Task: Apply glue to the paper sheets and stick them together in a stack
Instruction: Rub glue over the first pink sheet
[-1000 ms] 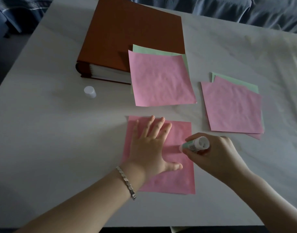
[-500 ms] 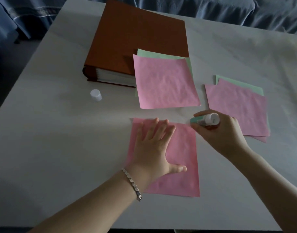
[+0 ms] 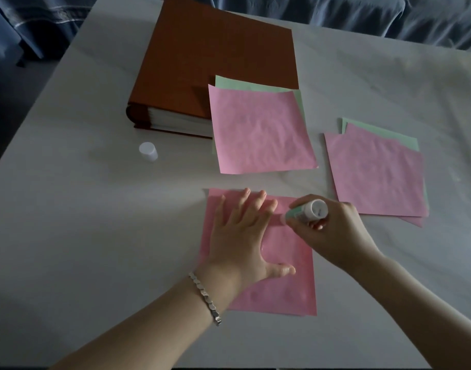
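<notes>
Where the glue stick (image 3: pixel 305 211) is pointing: its tip is resting on the pink sheet (image 3: pixel 282 292) near the far edge, just beside the left hand (image 3: pixel 239 236), with the barrel slanting up and to the right.
Right hand (image 3: pixel 335 233): gripping the stick over the sheet's far right corner.
Left hand: lying flat with fingers spread, pinning the sheet's left half to the table (image 3: pixel 95 236).
Next stroke: likely running toward the person along the uncovered right strip.

Position: on the person's head, across the worktop (image 3: pixel 68 249) from the brown album (image 3: pixel 215 62).
Facing: forward and down, toward the album.
Nearness: close over the worktop.
</notes>
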Action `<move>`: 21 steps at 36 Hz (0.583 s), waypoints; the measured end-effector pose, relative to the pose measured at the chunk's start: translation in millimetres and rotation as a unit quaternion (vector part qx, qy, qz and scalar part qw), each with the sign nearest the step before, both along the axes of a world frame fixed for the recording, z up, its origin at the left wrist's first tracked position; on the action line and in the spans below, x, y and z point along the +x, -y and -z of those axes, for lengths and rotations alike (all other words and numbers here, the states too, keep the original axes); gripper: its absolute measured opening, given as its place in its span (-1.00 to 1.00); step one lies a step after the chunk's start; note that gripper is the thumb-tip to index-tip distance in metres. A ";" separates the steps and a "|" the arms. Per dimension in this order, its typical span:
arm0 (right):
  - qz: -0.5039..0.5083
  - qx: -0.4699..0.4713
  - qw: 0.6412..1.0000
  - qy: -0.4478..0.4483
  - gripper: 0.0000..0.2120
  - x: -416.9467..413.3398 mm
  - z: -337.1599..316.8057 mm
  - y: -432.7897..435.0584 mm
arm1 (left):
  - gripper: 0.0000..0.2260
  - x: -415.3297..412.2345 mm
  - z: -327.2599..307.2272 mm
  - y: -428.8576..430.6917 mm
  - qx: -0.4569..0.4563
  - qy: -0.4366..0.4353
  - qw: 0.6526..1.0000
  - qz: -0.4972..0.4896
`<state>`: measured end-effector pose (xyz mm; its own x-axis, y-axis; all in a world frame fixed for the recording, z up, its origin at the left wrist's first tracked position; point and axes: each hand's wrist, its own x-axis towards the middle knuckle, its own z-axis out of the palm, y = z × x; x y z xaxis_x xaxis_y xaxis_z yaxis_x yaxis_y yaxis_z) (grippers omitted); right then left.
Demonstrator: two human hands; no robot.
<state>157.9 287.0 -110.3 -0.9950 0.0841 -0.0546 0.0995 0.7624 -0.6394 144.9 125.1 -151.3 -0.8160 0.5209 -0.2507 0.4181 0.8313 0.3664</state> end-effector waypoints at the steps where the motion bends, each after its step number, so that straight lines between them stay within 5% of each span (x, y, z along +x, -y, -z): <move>1: 0.005 0.006 1.000 -0.010 -0.92 -3.9 0.9 0.2 | -0.02 0.2 0.0 0.2 0.000 -0.005 1.000 0.000; 9: 0.063 -0.010 0.998 -0.021 -0.91 -6.9 -9.4 -6.9 | 0.05 2.8 2.3 1.4 0.006 -0.030 0.999 -0.010; 21: -0.022 -0.035 0.999 0.026 -0.88 22.9 -5.2 4.0 | 0.03 1.7 1.7 1.9 0.023 -0.014 1.000 -0.014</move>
<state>180.7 283.0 -105.2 -0.9933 0.0346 -0.1099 0.1010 0.7203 -0.6862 146.6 123.2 -153.1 -0.8362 0.5088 -0.2048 0.4060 0.8253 0.3925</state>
